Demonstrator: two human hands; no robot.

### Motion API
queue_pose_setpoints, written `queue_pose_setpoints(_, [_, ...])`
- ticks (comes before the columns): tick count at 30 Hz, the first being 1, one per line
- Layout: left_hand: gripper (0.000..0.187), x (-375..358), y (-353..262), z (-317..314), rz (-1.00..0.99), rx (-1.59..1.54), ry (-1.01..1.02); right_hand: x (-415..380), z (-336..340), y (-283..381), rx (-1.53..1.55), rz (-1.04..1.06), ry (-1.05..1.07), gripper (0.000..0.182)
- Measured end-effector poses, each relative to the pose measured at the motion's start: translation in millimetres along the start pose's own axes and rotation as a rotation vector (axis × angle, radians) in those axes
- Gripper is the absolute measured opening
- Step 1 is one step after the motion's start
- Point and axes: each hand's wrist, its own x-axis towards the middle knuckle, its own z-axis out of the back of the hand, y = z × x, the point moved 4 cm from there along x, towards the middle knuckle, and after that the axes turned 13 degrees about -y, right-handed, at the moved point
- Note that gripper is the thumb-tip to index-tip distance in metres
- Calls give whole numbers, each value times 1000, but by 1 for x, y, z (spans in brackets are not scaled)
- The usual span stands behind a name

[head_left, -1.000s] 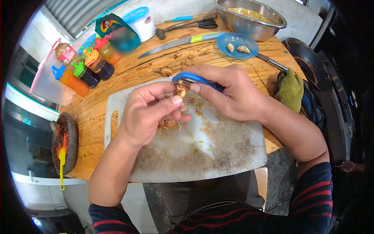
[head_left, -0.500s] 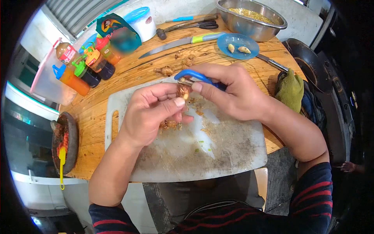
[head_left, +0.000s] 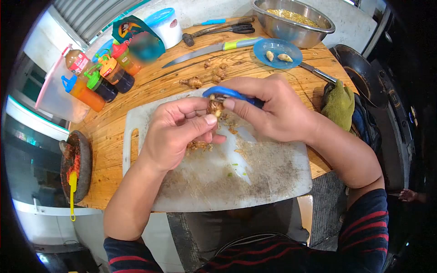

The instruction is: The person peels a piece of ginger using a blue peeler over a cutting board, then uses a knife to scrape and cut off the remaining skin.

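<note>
Between the thumb and fingers of my left hand [head_left: 175, 132] is a small knobbly brown root [head_left: 214, 108], like ginger, with a pale peeled patch. My right hand [head_left: 268, 107] grips a blue-handled peeler [head_left: 227, 91], its blade end at the top of the root. My right thumb touches the root or lies right beside it. Both hands are above a worn white cutting board [head_left: 268, 177]. Brown peelings [head_left: 199, 145] lie on the board beneath my left hand. More unpeeled roots [head_left: 191, 82] rest on the wooden table beyond, and two peeled pieces [head_left: 284, 58] sit on a blue plate [head_left: 261, 48].
A large knife [head_left: 205, 52] and a hammer [head_left: 200, 34] lie at the back near a steel bowl [head_left: 296, 29]. Sauce bottles [head_left: 102, 82] stand at the left, above a stone mortar [head_left: 84, 159]. A green cloth [head_left: 340, 107] hangs at the right edge. Someone's hand [head_left: 406, 195] shows far right.
The peeler has shifted slightly left and down against the root. My left hand holds the root in nearly the same place.
</note>
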Motion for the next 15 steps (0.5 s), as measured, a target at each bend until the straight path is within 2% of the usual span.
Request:
queue_pose_setpoints(1, [20, 1, -1, 1, -7, -1, -15, 1, -2, -1, 0, 4, 1, 32])
queue_pose_setpoints(3, [19, 1, -3, 1, -17, -2, -31, 2, -1, 4, 45, 154, -172, 28])
queue_pose_setpoints(6, [20, 0, -4, 1, 3, -1, -68, -2, -4, 9, -104, 159, -56, 27])
queue_pose_setpoints(12, [25, -2, -1, 0, -18, 103, -66, -1, -3, 5, -197, 260, -34, 24])
queue_pose_setpoints(13, [26, -4, -2, -3, -1, 144, -50, -1, -1, 3, -199, 259, -37, 24])
queue_pose_setpoints(15, [27, -4, -2, -6, 14, 184, -33, 1, 0, -8, -128, 52, -13, 25])
